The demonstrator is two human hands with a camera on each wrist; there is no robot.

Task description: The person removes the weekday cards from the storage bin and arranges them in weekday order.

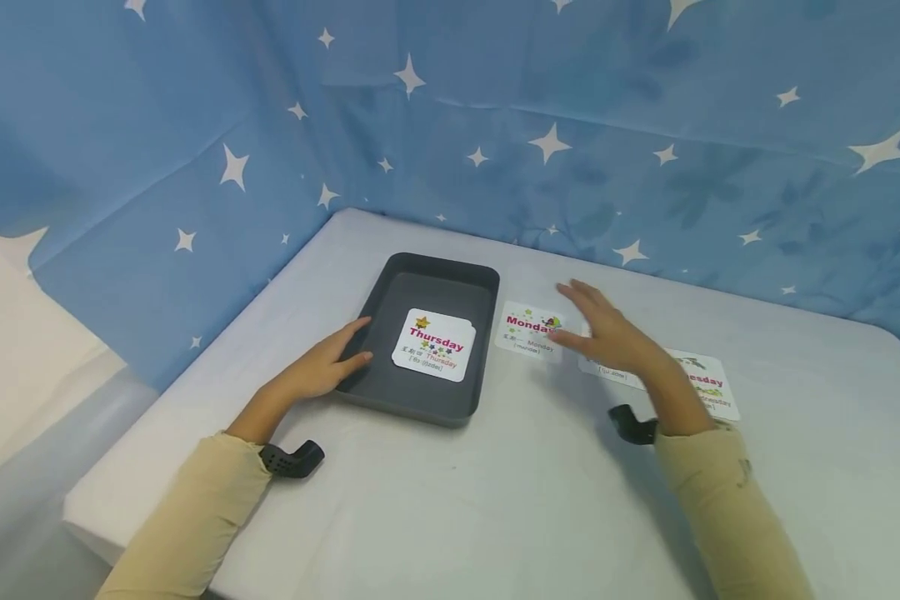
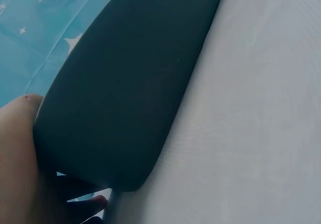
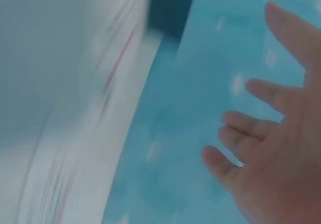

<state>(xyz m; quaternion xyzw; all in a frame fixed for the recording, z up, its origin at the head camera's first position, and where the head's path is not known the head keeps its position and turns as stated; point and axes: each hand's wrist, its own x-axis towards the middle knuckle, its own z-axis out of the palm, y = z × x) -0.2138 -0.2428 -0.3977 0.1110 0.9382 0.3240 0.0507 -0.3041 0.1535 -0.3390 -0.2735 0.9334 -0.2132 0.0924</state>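
A dark grey tray (image 1: 412,408) lies on the table; its outer wall fills much of the left wrist view. My left hand (image 1: 318,362) grips its left rim, the thumb reaching over the edge. Inside the tray rests a white Thursday card (image 1: 434,345), with another card's edge peeking out beneath. To the right of the tray lies a Monday card (image 1: 528,332). My right hand (image 1: 607,333) hovers over that card's right side, fingers spread and holding nothing. Farther right, a Wednesday card (image 1: 708,385) is partly covered by my right forearm, and another card (image 1: 611,372) is mostly hidden.
A white cloth covers the table (image 1: 450,517). Blue curtains with white stars (image 1: 495,108) hang behind it and along its left side. Black wrist mounts (image 1: 292,460) are worn on both forearms. The right wrist view blurs the cards.
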